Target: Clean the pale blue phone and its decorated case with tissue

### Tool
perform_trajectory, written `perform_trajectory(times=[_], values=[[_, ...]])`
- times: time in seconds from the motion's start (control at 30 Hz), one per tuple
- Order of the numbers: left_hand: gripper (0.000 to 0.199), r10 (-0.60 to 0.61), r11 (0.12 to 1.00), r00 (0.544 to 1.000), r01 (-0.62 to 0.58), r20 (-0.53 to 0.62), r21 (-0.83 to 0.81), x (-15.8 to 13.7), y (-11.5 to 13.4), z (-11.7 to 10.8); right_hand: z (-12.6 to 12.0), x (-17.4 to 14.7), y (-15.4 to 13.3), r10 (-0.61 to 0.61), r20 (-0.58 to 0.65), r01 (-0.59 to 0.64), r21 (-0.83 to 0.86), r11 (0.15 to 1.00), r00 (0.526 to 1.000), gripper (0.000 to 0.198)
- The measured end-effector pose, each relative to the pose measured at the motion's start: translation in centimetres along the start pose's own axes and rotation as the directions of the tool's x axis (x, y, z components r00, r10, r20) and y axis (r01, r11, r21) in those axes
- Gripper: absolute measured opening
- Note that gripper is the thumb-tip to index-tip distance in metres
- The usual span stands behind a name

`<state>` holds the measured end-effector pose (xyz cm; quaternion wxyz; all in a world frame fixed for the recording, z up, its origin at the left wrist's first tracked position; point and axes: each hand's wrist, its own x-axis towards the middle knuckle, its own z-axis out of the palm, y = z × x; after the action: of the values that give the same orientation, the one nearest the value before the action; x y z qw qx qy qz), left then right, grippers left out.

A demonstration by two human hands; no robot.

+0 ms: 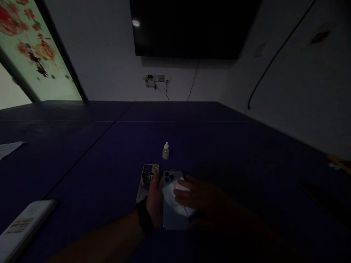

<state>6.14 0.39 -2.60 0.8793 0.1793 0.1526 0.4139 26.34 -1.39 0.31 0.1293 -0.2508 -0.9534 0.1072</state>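
A blue-grey smartphone lies back side up, its camera lenses at the far end. My left hand, with a dark band on the wrist, grips the phone along its left edge. My right hand presses a white cloth or tissue against the phone's back, fingers over it. Just left of my left hand lies a patterned phone case with a camera cutout, partly covered by the thumb. Beyond the phone stands a small dropper bottle with a white top, upright on the table.
The dark blue table reaches to the wall. A white box sits at the near left, with paper farther up. Yellow-orange items lie at the right edge. A large screen hangs above sockets and cables.
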Motion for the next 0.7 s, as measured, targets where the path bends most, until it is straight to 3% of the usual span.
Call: perform_trajectory(times=[0.1, 0.23, 0.3, 0.43, 0.5, 0.7], values=[[0.066, -0.012, 0.999, 1.0, 0.011, -0.017, -0.032, -0.1, 0.1, -0.1, 0.1, 0.0, -0.8, -0.099, 0.045, 0.095, 0.089, 0.992, 0.994, 0.054], [0.068, -0.025, 0.998, 0.999, 0.024, -0.021, -0.056, 0.1, -0.1, -0.5, -0.3, 0.2, -0.4, 0.103, -0.031, -0.103, -0.024, 0.994, 0.994, 0.072], [0.067, -0.023, 0.998, 0.999, 0.021, -0.026, -0.057, 0.3, -0.2, -0.7, -0.4, 0.0, 0.0, 0.138, -0.035, -0.139, -0.035, 0.99, 0.99, 0.078], [0.069, -0.01, 0.998, 0.999, 0.008, -0.04, -0.055, 0.5, -0.2, -1.2, 0.4, -0.5, -0.2, -0.093, 0.057, 0.089, 0.079, 0.993, 0.994, 0.051], [0.071, -0.005, 0.999, 0.999, 0.003, -0.037, -0.053, 0.5, -0.2, -1.2, 1.0, -0.7, -0.2, -0.122, 0.044, 0.119, 0.074, 0.99, 0.992, 0.046], [0.064, 0.014, 0.999, 1.0, -0.015, -0.027, -0.042, 0.2, -0.1, -0.3, 1.0, -0.7, 1.2, 0.161, -0.127, -0.176, -0.115, 0.978, 0.979, 0.077]])
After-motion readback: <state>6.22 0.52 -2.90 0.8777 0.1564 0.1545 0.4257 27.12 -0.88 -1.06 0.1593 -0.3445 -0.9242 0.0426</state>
